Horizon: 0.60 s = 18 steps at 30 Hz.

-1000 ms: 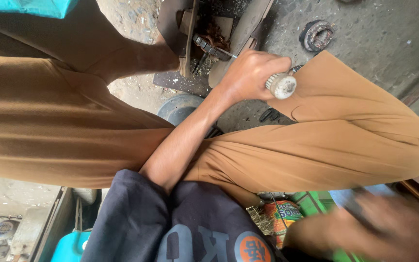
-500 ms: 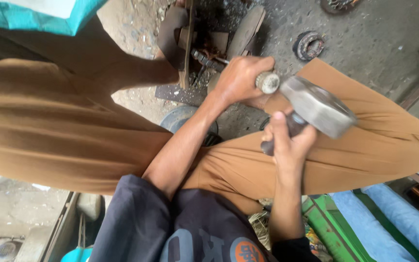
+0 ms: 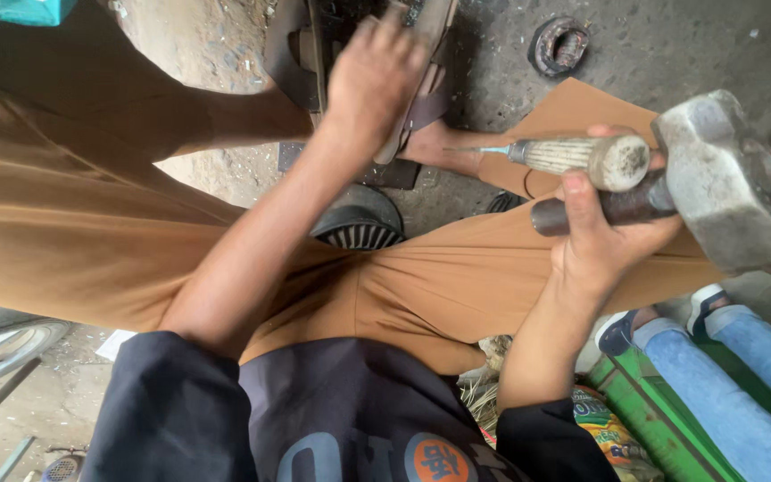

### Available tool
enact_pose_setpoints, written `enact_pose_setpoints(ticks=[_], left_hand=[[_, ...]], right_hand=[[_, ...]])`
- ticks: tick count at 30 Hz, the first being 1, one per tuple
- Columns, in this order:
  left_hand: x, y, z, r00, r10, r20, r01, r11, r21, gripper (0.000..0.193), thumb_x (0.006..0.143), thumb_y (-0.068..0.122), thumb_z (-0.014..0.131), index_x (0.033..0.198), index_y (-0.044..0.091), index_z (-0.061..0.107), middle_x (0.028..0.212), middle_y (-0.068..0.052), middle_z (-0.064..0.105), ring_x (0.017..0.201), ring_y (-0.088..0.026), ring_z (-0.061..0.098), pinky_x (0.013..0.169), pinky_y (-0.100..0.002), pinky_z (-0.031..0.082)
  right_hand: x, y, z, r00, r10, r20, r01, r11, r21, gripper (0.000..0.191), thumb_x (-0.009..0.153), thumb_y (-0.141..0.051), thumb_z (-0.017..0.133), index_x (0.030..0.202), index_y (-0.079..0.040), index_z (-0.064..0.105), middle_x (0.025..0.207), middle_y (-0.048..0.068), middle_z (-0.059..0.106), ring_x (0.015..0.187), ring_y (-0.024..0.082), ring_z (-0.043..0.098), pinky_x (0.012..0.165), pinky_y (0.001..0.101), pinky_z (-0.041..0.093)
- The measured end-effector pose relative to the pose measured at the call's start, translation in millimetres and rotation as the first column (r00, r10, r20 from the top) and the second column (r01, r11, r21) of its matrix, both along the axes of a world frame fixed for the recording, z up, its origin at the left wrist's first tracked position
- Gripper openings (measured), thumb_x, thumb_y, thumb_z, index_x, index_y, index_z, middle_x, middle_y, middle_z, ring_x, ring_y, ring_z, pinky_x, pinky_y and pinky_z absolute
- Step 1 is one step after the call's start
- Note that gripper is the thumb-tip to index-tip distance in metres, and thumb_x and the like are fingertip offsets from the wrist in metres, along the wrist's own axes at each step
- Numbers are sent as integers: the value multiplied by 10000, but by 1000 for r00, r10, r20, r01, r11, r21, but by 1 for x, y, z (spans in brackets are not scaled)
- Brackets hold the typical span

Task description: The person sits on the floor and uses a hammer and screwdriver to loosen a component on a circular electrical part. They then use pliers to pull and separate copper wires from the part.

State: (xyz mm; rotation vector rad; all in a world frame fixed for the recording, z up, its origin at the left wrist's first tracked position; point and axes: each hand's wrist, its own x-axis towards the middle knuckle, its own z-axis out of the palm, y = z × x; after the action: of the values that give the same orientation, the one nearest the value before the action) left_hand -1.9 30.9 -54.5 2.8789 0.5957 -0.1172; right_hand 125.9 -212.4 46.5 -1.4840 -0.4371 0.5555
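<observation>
My right hand (image 3: 604, 236) is closed around the dark handle of a heavy steel hammer (image 3: 725, 183), whose head points right. The same hand also pins a screwdriver (image 3: 573, 153) with a pale worn handle against the hammer, its thin shaft pointing left. My left hand (image 3: 375, 76) reaches forward between my knees and rests, fingers spread, on upright rusty metal plates (image 3: 301, 62) on the ground. The hand is motion-blurred, and it covers the middle of the plates. My legs in tan trousers frame both sides.
A round ribbed metal part (image 3: 359, 225) lies on the dirt floor between my legs. A dark ring-shaped part (image 3: 557, 45) sits further off. Another person's legs in blue jeans (image 3: 742, 366) and a green crate (image 3: 662, 419) are at lower right. A wheel (image 3: 2, 344) is at left.
The screwdriver passed from my left hand into my right, which came in carrying the hammer. My left hand then moved forward onto the metal plates.
</observation>
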Motion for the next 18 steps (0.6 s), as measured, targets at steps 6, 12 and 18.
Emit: enact_pose_setpoints(ticks=[6,12,18], left_hand=[[-46,24,-85,957,-201,-207,147,956,-252,337,1105,56,467,1429,60,561,1150,-191,704,864,-344,749,633,-458,589],[-33,6,-81,989,-13,-148,-9,990,-144,194,988,57,550,1152,22,647,964,-176,722,770,-307,745,600,-422,576],[-49,18,-78,870,125,476,-135,991,-15,605,678,349,568,1175,8,620,987,-150,756,757,-257,750,568,-313,595]], right_hand=[[-5,15,5,999,-48,-17,48,999,-11,649,988,85,855,1415,-25,380,1342,288,625,930,191,666,692,273,579],[-14,11,0,997,-40,-64,38,998,-43,642,974,111,828,1445,-6,407,1329,265,629,888,170,657,699,281,584],[-20,21,0,999,-17,-36,12,988,-152,615,924,163,795,1384,33,408,1312,263,631,994,174,686,773,300,603]])
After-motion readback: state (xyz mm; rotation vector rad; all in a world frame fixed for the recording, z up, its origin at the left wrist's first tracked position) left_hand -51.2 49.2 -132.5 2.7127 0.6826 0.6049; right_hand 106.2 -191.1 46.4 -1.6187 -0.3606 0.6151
